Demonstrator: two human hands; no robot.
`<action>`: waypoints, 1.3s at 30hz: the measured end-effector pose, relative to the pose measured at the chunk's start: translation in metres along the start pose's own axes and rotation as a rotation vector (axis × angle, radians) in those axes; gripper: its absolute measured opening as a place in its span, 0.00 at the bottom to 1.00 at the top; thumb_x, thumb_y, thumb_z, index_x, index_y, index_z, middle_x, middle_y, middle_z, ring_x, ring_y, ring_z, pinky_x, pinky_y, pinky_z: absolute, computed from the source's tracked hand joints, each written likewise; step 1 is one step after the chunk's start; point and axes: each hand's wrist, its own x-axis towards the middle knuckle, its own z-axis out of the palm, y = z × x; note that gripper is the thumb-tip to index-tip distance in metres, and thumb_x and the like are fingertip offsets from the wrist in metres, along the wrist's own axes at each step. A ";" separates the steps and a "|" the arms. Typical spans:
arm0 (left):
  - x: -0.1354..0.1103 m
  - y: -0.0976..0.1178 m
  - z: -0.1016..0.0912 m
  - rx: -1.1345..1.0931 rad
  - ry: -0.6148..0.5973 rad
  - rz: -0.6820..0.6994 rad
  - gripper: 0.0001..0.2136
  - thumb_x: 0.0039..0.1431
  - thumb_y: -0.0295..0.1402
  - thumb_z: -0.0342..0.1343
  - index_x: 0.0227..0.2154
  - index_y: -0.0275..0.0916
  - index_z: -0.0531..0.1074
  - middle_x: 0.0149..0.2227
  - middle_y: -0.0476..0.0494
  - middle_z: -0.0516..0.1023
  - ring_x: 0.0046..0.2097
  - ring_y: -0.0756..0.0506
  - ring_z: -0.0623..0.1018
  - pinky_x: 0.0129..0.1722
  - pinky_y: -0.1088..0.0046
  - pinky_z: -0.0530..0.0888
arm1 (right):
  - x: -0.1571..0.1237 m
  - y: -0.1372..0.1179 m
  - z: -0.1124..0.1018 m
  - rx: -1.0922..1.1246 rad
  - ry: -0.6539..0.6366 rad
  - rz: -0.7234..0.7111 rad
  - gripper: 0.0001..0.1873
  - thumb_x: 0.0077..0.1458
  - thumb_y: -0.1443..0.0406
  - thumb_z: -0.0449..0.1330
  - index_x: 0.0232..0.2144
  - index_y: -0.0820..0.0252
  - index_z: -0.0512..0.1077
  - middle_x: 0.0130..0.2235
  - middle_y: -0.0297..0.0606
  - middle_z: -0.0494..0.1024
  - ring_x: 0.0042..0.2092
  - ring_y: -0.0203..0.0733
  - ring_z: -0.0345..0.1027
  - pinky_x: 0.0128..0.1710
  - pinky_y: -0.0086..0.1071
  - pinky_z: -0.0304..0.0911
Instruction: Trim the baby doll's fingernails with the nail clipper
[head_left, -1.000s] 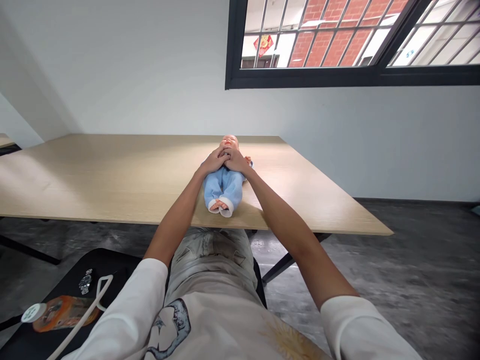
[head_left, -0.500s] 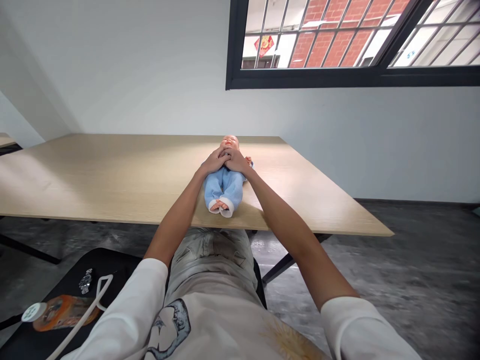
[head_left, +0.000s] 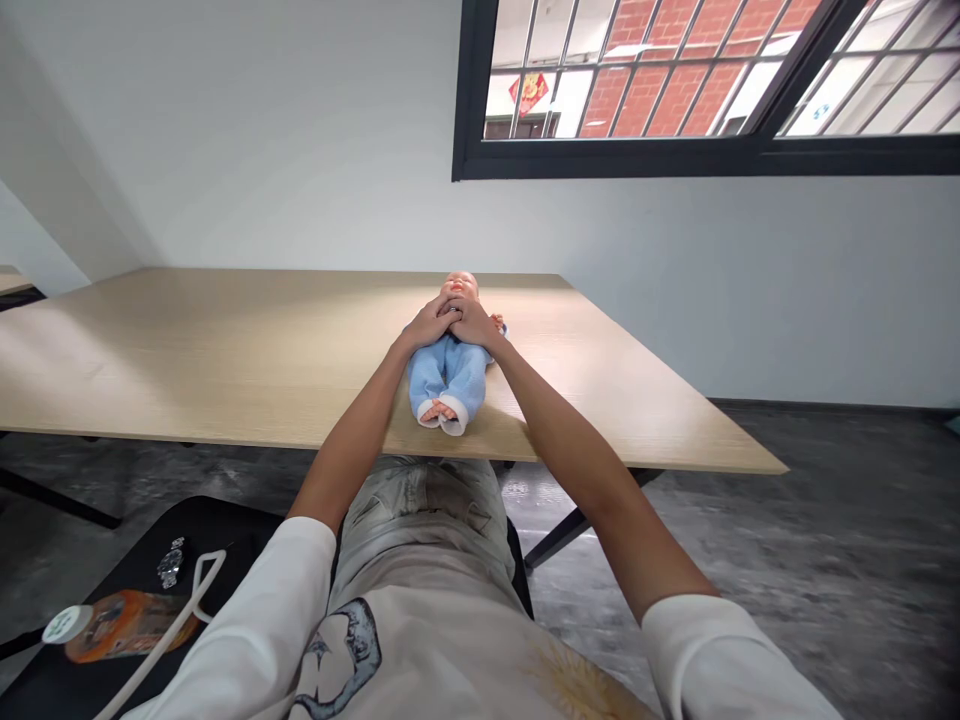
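Across the table (head_left: pixel 187 350), the left hand (head_left: pixel 427 325) and right hand (head_left: pixel 472 322) are resting overlapped, grip unclear, on a light-looking baby doll (head_left: pixel 448 375), seemingly easiest held by its torso.

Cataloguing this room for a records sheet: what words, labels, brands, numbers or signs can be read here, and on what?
Nothing can be quoted with confidence.
Orange bottle label: too small and blurred to read.
Red diamond sign: gold marking, too small to read.
Window sticker: blue marks, too blurred to read.
Wristwatch dial: too small to read.
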 end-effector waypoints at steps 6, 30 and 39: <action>0.000 -0.001 -0.001 0.003 -0.002 0.005 0.21 0.65 0.30 0.61 0.60 0.35 0.81 0.60 0.36 0.86 0.64 0.36 0.82 0.74 0.55 0.74 | -0.001 0.000 0.000 -0.047 -0.001 -0.009 0.12 0.39 0.66 0.58 0.30 0.55 0.77 0.43 0.48 0.86 0.50 0.61 0.80 0.61 0.59 0.78; -0.002 0.004 0.000 -0.002 0.000 -0.009 0.21 0.64 0.30 0.61 0.59 0.34 0.81 0.61 0.34 0.86 0.65 0.35 0.81 0.75 0.54 0.73 | -0.003 -0.009 -0.002 -0.017 0.010 0.007 0.11 0.36 0.66 0.59 0.28 0.53 0.75 0.43 0.46 0.86 0.56 0.64 0.78 0.67 0.62 0.74; 0.000 -0.001 0.000 0.002 0.008 -0.022 0.24 0.64 0.30 0.61 0.62 0.34 0.80 0.62 0.34 0.86 0.66 0.35 0.81 0.76 0.54 0.72 | -0.002 -0.011 -0.003 -0.034 -0.002 0.020 0.10 0.36 0.68 0.59 0.26 0.52 0.73 0.41 0.44 0.86 0.51 0.61 0.79 0.64 0.59 0.76</action>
